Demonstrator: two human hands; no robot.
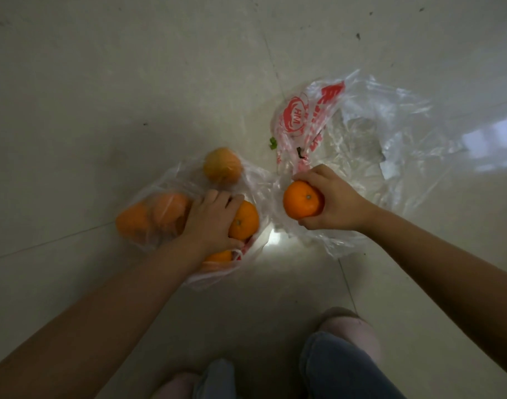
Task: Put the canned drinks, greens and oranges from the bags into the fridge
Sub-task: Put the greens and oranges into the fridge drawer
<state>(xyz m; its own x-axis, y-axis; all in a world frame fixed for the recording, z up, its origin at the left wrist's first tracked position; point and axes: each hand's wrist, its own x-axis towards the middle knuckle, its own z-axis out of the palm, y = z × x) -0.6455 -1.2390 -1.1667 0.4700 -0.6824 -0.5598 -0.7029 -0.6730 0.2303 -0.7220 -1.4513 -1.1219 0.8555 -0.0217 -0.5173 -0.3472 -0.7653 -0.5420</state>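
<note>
1. Right hand (330, 200) clamped on one orange (302, 199), just right of orange bag (160, 194).
2. Left hand (210, 221) curled around another orange (244, 220) inside bag.
3. Several oranges left; neighbouring bag (361, 133) looks emptied; fridge unseen.

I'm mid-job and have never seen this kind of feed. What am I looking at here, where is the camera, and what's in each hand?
There is no machine: these are a person's bare hands, filmed by one wide-angle camera on their head, looking down at a tiled floor. Their knees and slippers show at the bottom edge. The right hand holds one orange lifted clear. The left hand reaches into a clear plastic bag and grips another orange; several more oranges sit in that bag. A second bag with red print lies beyond, apparently empty apart from a green scrap at its edge. No fridge is in view.
</note>
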